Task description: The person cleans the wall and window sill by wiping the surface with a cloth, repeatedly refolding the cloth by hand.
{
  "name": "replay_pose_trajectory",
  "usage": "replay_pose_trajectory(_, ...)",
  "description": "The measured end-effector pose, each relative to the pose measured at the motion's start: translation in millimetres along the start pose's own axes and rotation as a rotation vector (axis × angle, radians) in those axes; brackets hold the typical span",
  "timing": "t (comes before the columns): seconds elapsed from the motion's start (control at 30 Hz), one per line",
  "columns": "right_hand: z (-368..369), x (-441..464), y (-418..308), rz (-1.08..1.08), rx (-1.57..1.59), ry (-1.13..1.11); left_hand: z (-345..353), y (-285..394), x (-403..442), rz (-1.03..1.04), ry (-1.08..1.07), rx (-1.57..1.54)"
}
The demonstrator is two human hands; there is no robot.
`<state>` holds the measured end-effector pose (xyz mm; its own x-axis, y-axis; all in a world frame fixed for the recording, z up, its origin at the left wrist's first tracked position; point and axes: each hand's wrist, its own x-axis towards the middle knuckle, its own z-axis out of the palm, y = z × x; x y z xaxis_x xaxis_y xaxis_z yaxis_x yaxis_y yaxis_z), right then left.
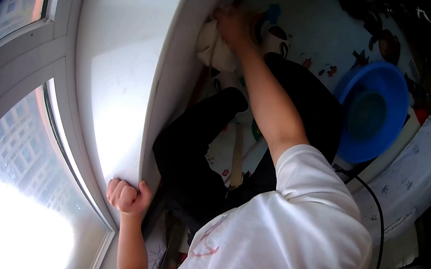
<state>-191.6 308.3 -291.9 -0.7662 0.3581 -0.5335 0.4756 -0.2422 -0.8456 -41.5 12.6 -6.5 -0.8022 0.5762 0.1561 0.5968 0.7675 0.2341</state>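
My left hand (pixel 127 196) is curled into a fist and rests on the white windowsill (pixel 133 58), close to its inner edge. Nothing shows between its fingers. At the end of my outstretched arm, my right hand (pixel 233 27) grips a pale cloth (pixel 214 47) against the wall face below the sill. The cloth hangs in loose folds under that hand. Its fingertips are dark and partly hidden.
A blue basin (pixel 371 112) stands on the floor to my right, with darker contents inside. A black cable (pixel 377 200) curves past a patterned white cloth (pixel 407 181). The window (pixel 29 195) is on my left. My bent legs and slippers are below me.
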Motion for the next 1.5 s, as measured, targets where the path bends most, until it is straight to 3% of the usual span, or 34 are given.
replay_pose_trajectory(0.03,-1,-6,-11,0.087,0.063,-0.010,0,0,0,0.001,-0.003,0.000)
replay_pose_trajectory(0.13,6,20,13,-0.022,0.028,0.203,0,-1,-2,0.002,-0.012,0.007)
replay_pose_trajectory(0.23,-3,15,-9,0.124,0.111,0.152,-2,1,-3,-0.009,-0.015,0.007)
replay_pose_trajectory(0.43,-6,4,-9,0.042,-0.010,-0.031,0,0,-1,0.003,-0.009,-0.005)
replay_pose_trajectory(0.53,3,19,3,-0.005,-0.020,0.182,1,0,-1,0.003,0.002,-0.006)
replay_pose_trajectory(0.63,-5,17,-18,0.150,0.116,0.094,0,2,2,-0.005,-0.004,-0.016)
replay_pose_trajectory(0.73,5,11,8,-0.104,0.041,0.151,-1,0,-2,0.001,-0.017,0.006)
replay_pose_trajectory(0.83,-4,-5,-16,0.079,0.085,-0.036,-1,1,2,-0.004,-0.012,-0.014)
replay_pose_trajectory(0.9,5,43,48,-0.166,-0.016,0.016,-1,-1,2,0.002,-0.011,-0.014)
replay_pose_trajectory(0.97,6,60,62,-0.204,-0.040,0.050,0,0,0,-0.001,-0.008,-0.005)
replay_pose_trajectory(1.07,1,35,30,0.010,0.022,0.067,-4,-1,-3,-0.006,-0.019,-0.002)
replay_pose_trajectory(1.23,3,-22,-19,0.005,0.035,-0.062,-2,-3,-3,-0.009,0.011,0.013)
replay_pose_trajectory(1.43,16,2,0,-0.035,0.118,0.202,-3,-2,-2,-0.012,0.019,0.019)
replay_pose_trajectory(1.5,9,38,38,-0.265,-0.321,0.129,-1,-2,-2,-0.012,0.024,0.015)
